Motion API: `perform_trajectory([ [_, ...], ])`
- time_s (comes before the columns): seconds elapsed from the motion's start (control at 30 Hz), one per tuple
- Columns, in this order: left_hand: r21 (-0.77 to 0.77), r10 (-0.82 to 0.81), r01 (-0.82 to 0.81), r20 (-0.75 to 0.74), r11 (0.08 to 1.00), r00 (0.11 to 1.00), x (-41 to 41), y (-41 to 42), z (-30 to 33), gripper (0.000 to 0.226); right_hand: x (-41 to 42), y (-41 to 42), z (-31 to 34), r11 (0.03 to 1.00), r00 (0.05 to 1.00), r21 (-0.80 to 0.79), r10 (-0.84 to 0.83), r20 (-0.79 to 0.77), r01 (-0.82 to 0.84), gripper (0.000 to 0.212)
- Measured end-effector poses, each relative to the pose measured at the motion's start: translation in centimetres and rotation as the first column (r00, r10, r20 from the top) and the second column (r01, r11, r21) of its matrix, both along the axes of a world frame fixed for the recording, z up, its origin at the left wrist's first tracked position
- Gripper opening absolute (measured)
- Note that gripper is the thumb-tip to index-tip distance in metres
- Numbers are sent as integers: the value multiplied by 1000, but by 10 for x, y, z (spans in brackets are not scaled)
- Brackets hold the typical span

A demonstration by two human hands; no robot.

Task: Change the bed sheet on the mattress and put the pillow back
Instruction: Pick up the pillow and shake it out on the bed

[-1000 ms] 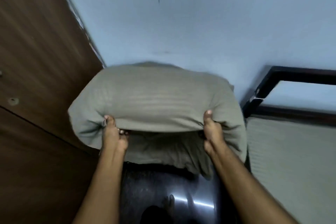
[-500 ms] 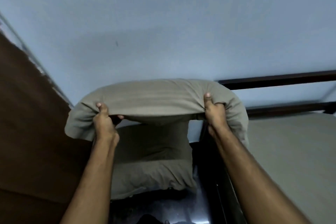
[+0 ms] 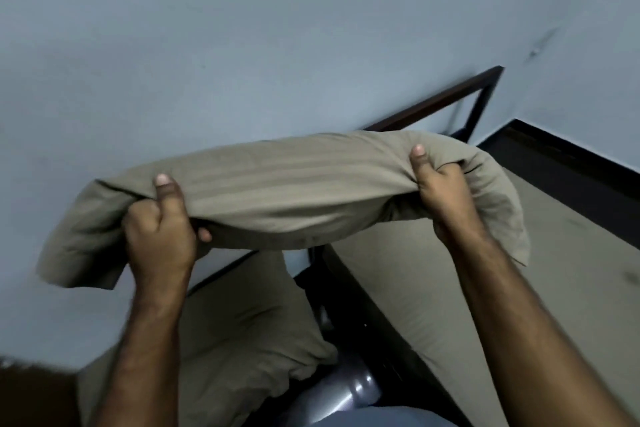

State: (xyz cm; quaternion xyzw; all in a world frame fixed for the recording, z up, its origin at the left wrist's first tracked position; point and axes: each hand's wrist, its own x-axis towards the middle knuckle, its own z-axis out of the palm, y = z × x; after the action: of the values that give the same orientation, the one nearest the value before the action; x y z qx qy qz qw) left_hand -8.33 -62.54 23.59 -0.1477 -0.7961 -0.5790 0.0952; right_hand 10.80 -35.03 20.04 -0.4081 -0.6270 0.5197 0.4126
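Dim, flat indoor light with a cool blue-grey cast; no lamp or window shows. The wall (image 3: pixel 277 28) is evenly lit and darkens toward the picture's corners. A soft shadow lies under the lifted pillow (image 3: pixel 277 194). One pale glare streak shines on the dark floor (image 3: pixel 343 392) near the bottom edge. Wide-angle distortion bends the bed frame (image 3: pixel 440 104). The bottom left corner is blurred and dark.

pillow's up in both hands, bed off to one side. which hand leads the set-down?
Right, probably. The right hand grips the pillow on the mattress side; the left hand holds the far end.
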Motion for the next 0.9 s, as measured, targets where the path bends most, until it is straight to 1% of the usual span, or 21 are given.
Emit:
perform_trajectory([
  [0.07, -124, -73, 69, -26, 990, 997, 1, 27, -7, 65, 22, 16, 6, 997, 997, 2, -79, 21, 79, 61],
  [0.1, -167, -112, 108, -15, 980, 994, 2, 43, -12, 64, 35, 26, 7, 993, 993, -3, -117, 22, 117, 56],
  [0.17, -187, -172, 174, 30, 967, 985, 7, 71, -23, 63, 57, 43, 11, 985, 986, -9, -169, 10, 169, 51],
  [0.3, -151, -259, 267, 75, 952, 963, 27, 122, -29, 64, 94, 74, 12, 974, 974, 0, -226, 24, 226, 47],
  [0.43, -73, -331, 355, 223, 932, 917, 45, 172, -35, 59, 130, 114, -2, 965, 959, 34, -263, 106, 261, 46],
  [0.53, -64, -332, 374, 337, 925, 881, 64, 209, -49, 57, 157, 152, -14, 969, 947, 42, -247, 204, 244, 51],
  [0.57, -58, -332, 377, 366, 924, 869, 71, 219, -55, 61, 163, 162, -18, 971, 943, 37, -240, 231, 238, 51],
  [0.63, -36, -312, 363, 434, 931, 845, 81, 242, -72, 72, 178, 187, -27, 974, 936, 13, -223, 274, 228, 51],
  [0.67, -28, -312, 369, 475, 929, 822, 90, 253, -79, 67, 185, 198, -33, 973, 934, -7, -219, 281, 230, 51],
  [0.73, 6, -333, 390, 532, 921, 778, 107, 264, -91, 41, 193, 214, -47, 970, 935, -40, -219, 278, 239, 51],
  [0.77, 10, -340, 403, 554, 915, 760, 116, 269, -98, 35, 195, 223, -55, 968, 937, -69, -215, 275, 242, 51],
  [0.83, 22, -363, 433, 583, 901, 727, 128, 274, -114, 43, 197, 235, -69, 956, 942, -138, -220, 254, 261, 50],
  [0.9, -12, -358, 454, 597, 891, 718, 136, 276, -125, 51, 196, 244, -77, 941, 949, -204, -227, 217, 271, 51],
])
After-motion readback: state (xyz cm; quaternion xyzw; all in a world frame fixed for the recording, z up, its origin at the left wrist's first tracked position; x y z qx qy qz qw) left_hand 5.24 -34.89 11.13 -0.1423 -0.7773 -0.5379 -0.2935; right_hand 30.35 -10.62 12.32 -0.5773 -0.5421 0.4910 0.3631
